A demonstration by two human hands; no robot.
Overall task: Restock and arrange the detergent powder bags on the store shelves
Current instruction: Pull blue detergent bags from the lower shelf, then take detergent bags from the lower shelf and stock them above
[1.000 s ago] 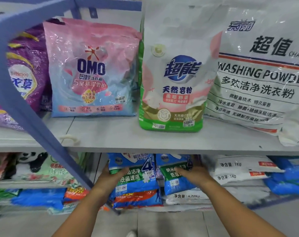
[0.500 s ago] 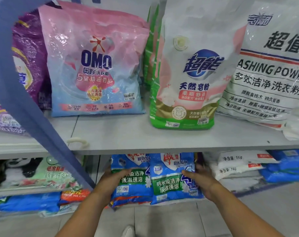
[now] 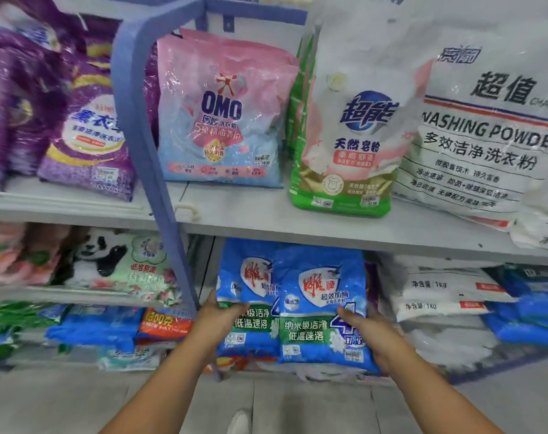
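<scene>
Head view: fingers [image 3: 232,308] of the left hand [image 3: 217,316] are gripping the left blue detergent bag [image 3: 247,296]; the right hand [image 3: 371,335] is clasping the right blue detergent bag [image 3: 321,308]. Both bags are standing upright, overlapping, under the upper shelf [image 3: 297,227] carrying the OMO bag [image 3: 222,114].

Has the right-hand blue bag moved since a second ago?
Yes. The right blue bag has been raised upright and pulled forward: its top now nears the shelf edge above, where before it sat lower and further back, held by the right hand.
</scene>
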